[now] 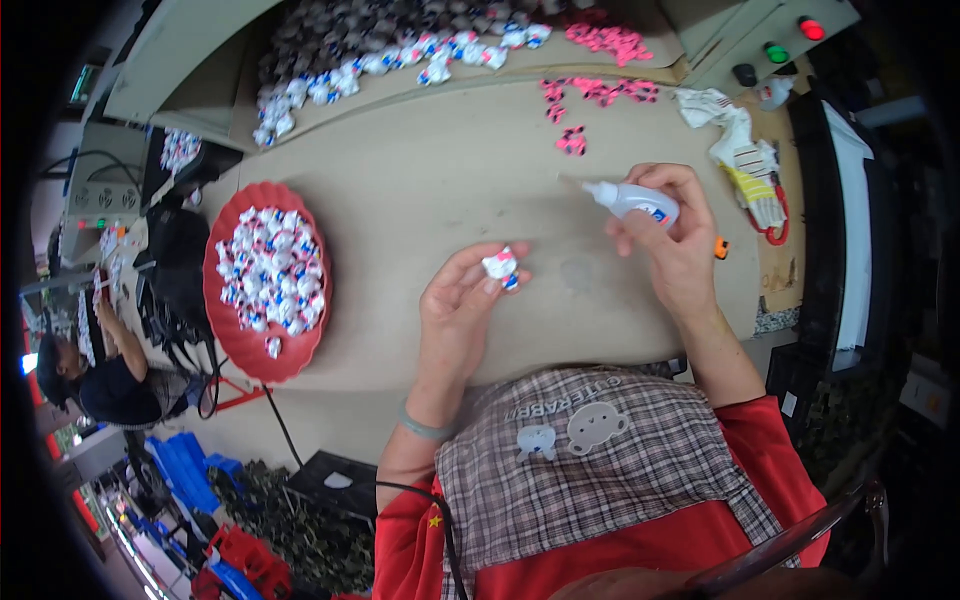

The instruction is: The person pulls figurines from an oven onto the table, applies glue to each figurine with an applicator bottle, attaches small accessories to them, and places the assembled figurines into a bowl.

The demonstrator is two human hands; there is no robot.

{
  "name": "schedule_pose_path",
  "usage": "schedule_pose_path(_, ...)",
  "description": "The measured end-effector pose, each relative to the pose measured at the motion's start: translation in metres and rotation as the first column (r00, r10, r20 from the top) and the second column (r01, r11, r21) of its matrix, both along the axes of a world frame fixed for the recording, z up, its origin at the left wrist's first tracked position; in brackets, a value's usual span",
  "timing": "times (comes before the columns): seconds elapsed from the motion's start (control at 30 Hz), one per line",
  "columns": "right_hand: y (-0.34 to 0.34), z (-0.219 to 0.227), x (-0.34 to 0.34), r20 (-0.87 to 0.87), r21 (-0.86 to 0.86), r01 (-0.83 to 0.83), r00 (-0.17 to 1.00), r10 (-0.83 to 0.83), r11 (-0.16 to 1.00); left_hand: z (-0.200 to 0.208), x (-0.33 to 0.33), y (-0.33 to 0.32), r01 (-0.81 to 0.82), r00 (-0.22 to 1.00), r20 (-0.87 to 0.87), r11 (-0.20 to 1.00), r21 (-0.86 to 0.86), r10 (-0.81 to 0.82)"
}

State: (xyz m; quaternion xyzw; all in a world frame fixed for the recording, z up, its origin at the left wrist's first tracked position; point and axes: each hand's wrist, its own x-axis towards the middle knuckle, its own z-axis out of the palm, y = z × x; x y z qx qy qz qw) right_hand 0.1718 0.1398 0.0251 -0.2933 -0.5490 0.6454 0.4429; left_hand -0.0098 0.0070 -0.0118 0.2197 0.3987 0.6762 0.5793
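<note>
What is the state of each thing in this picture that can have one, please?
Left hand: pinching a figure
Right hand: closed around the bottle
Bottle: tilted, nozzle pointing left
Bowl: piled with figures, bare near its lower edge
Pink pieces: lying in loose groups
Glove: unworn, crumpled
Red light: lit
Green light: seems lit
</note>
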Motion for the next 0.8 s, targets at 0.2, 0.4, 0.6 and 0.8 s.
schedule_pose_path(0.2,0.024,-0.002,0.016,0.099,-0.203,-0.036,0.994,0.057,0.979,0.001,0.002,0.001,-0.016,0.997,-0.07,1.0,-0.026,0.014)
schedule_pose_path(0.4,0.047,-0.004,0.014,0.461,-0.052,-0.034,0.886,0.054,0.998,-0.004,0.003,0.004,0.011,0.999,-0.031,1.0,0.001,-0.011)
schedule_pose_path(0.6,0.079,-0.015,-0.014,0.685,0.527,-0.303,0.704,-0.186,0.794,-0.004,0.001,0.003,0.015,0.999,-0.03,1.0,0.009,-0.014)
schedule_pose_path(0.8,0.09,-0.017,-0.022,0.742,0.581,-0.473,0.642,-0.192,0.662,-0.006,0.0,0.004,0.029,0.999,-0.028,1.0,0.013,-0.028)
